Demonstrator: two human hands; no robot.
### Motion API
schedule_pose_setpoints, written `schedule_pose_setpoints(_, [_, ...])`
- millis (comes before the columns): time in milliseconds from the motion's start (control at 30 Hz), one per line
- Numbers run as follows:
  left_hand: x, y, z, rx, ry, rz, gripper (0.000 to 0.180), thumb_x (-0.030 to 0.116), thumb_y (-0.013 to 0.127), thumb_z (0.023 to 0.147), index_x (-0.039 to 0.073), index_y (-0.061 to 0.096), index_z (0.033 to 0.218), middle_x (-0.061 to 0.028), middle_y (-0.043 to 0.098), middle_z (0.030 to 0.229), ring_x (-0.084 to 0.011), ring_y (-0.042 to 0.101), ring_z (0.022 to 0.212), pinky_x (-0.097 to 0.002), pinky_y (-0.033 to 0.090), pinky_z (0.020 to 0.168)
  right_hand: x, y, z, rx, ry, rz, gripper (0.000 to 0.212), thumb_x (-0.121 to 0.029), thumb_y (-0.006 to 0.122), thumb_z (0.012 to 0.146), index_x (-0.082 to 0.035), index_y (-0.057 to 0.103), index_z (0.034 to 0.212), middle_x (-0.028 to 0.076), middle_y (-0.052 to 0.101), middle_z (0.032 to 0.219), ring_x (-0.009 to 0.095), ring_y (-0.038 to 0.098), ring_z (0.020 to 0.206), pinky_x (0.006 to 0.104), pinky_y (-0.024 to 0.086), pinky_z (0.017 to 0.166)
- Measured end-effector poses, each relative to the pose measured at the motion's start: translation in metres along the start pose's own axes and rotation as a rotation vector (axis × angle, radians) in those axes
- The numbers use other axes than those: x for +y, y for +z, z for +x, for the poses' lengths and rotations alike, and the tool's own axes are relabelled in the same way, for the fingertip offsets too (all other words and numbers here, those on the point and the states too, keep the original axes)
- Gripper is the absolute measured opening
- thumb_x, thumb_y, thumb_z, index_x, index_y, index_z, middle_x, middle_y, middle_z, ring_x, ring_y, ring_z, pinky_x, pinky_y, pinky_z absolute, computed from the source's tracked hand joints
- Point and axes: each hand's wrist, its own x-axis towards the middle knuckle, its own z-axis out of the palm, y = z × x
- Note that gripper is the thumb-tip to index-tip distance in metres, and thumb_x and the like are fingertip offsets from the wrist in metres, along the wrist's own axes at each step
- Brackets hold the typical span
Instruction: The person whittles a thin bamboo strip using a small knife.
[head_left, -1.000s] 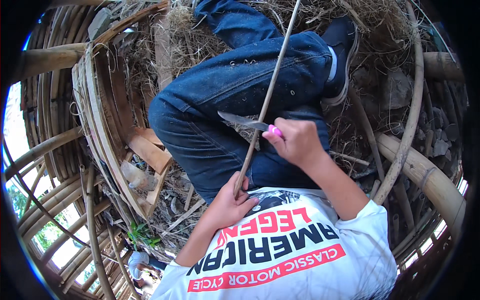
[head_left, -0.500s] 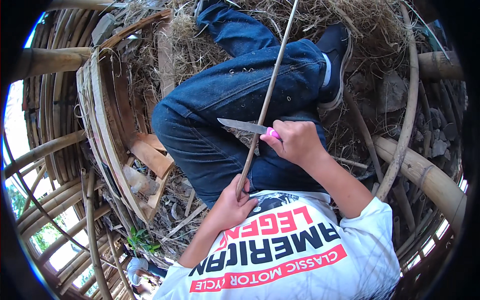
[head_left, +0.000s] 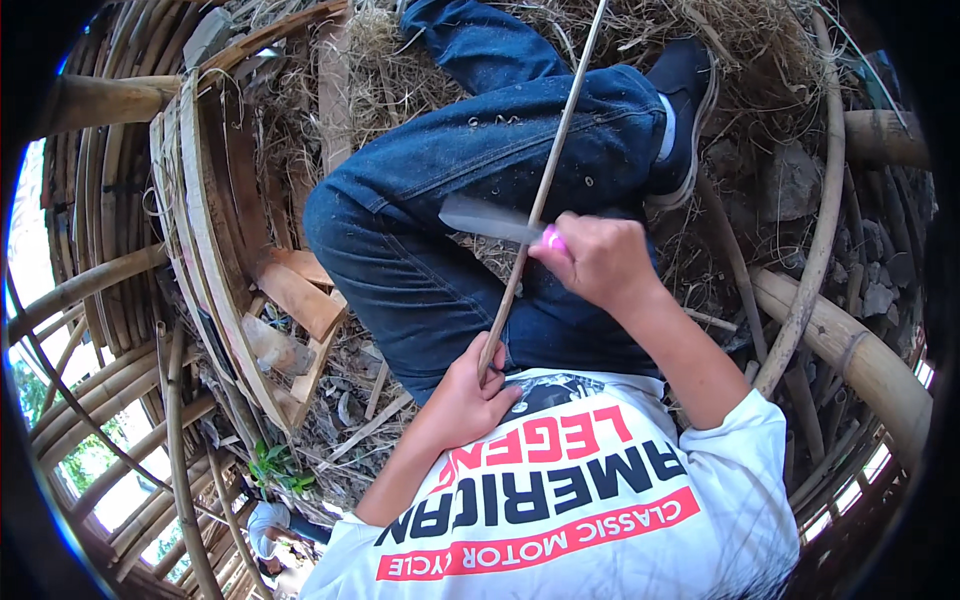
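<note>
My left hand point(head_left: 468, 400) is closed round the near end of a long thin bamboo stick point(head_left: 562, 130), close to my shirt. From there the stick slants up and right across my jeans. My right hand point(head_left: 606, 262) grips a knife by its pink handle point(head_left: 552, 241). The knife blade point(head_left: 482, 217) points left, blurred by motion, and crosses the stick above my left hand. Whether its edge touches the stick, I cannot tell. Small curled shavings point(head_left: 510, 121) lie on my jeans point(head_left: 420, 170), where my legs are folded under the stick.
A curved wooden slat frame point(head_left: 200, 230) with loose wood pieces point(head_left: 300, 305) stands on the left. Thick bamboo poles point(head_left: 840, 340) and stones point(head_left: 790, 180) are at the right, dry straw point(head_left: 740, 60) at the top. Another person point(head_left: 270, 525) shows at the lower left.
My right hand has shifted slightly upward with the knife, and the blade now shows more of its flat side. The left hand and the stick have moved up a little.
</note>
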Motion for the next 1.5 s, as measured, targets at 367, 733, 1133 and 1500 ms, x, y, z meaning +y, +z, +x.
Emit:
schedule_pose_setpoints(367, [-0.006,-0.009,0.005,-0.081,-0.026,-0.076,0.036,0.002,0.070,0.086,0.007,0.038,0.102,0.0089,0.030,0.059,-0.0002,0.030,0.052,-0.0205,0.023,0.049,-0.042,-0.006,0.000,-0.049,0.214,0.306,0.039,-0.042,0.063,0.091,-0.006,0.059,0.077,0.017,0.060,0.061,0.036,0.063,0.057,0.0425,0.048,0.049])
schedule_pose_setpoints(733, [-0.021,-0.017,0.005,-0.006,-0.025,-0.076,0.032,0.017,0.068,0.092,0.007,0.042,0.106,0.0012,0.049,0.073,-0.0039,0.048,0.066,-0.0211,0.038,0.056,-0.037,-0.035,0.007,0.080,0.210,0.459,0.014,-0.016,0.058,0.093,-0.002,0.059,0.097,0.017,0.064,0.077,0.035,0.065,0.069,0.0388,0.049,0.059])
schedule_pose_setpoints(1133, [-0.035,-0.022,0.010,-0.094,0.098,-0.199,0.042,0.031,0.073,0.088,0.007,0.043,0.104,0.0051,0.042,0.063,-0.0035,0.038,0.058,-0.0219,0.027,0.049,-0.053,-0.010,-0.002,-0.150,0.340,0.423,0.031,-0.034,0.052,0.098,-0.005,0.057,0.090,0.020,0.062,0.068,0.042,0.064,0.067,0.0496,0.047,0.057])
schedule_pose_setpoints(1500, [-0.023,-0.021,0.010,-0.022,0.087,-0.089,0.037,0.029,0.073,0.088,0.007,0.045,0.097,0.0028,0.044,0.065,-0.0055,0.039,0.058,-0.0241,0.030,0.050,-0.026,0.001,0.011,-0.165,0.378,0.522,0.050,-0.036,0.052,0.100,0.003,0.053,0.070,0.018,0.046,0.054,0.027,0.045,0.048,0.0394,0.036,0.049])
